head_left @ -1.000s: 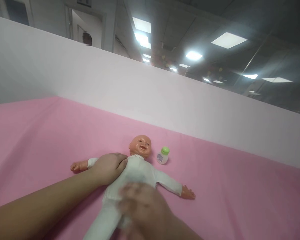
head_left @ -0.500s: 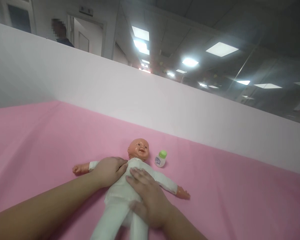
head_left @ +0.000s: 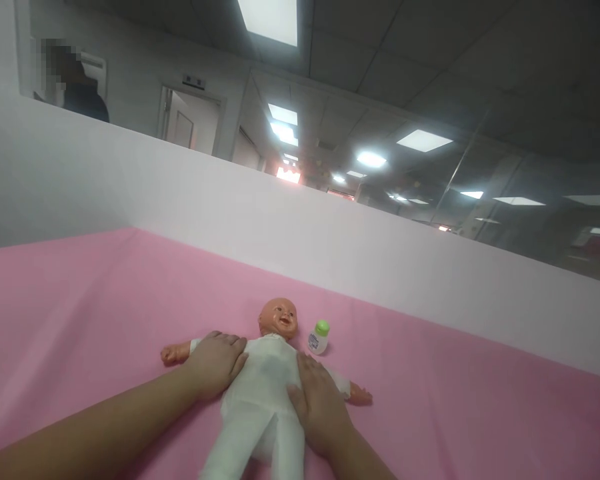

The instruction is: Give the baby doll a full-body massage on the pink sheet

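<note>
My left hand (head_left: pixel 217 365) and right hand (head_left: pixel 324 402) lie flat, unclamped, on the doll (head_left: pixel 270 380) between them; I'd favour light, even pressure.

I see bare forearms (head_left: pixel 95 425). The left hand (head_left: pixel 217 365), toward seven o'clock, and right hand (head_left: pixel 324 405), toward six, are bare too.

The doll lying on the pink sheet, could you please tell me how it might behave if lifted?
The doll would probably sag and bend through the middle, since its white body looks like soft cloth. Its head shines like moulded plastic, so it may feel hard and somewhat slippery, and could droop if unsupported.
</note>
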Demonstrator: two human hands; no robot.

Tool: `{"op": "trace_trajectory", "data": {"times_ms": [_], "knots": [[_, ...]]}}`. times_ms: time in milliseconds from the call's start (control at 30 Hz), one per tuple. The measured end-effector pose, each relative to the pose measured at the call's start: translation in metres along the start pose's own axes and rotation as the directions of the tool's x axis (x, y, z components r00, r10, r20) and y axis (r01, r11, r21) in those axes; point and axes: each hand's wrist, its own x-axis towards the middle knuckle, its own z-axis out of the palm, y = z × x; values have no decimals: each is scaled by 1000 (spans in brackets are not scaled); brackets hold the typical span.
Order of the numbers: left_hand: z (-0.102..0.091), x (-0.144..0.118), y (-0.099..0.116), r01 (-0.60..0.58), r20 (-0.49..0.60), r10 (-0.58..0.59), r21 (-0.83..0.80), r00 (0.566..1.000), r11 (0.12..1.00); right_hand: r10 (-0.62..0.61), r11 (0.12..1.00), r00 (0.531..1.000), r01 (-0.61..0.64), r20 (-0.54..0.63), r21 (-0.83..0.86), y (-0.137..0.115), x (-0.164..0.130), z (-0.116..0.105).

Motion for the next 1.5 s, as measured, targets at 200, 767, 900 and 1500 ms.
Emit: {"op": "trace_trajectory", "data": {"times_ms": [200, 767, 900, 1500], "knots": [[-8, -24, -32, 73, -48, -67, 125, 997, 989, 89, 973, 996, -91, -20, -210, 32, -14, -11], [-26, -16, -96, 481, -33, -559, -466, 829, 742, 442, 853, 896, -437, 51, 285, 85, -24, -73], [-23, -14, -88, 394, 28, -627, -800, 778, 453, 501, 694, 862, -456, 82, 557, 96, -24, -62], [-5, -7, -107, 377, 177, -645, -908, 744, 186, 512, 90, 835, -284, 200, 954, 124, -16, -38]]}}
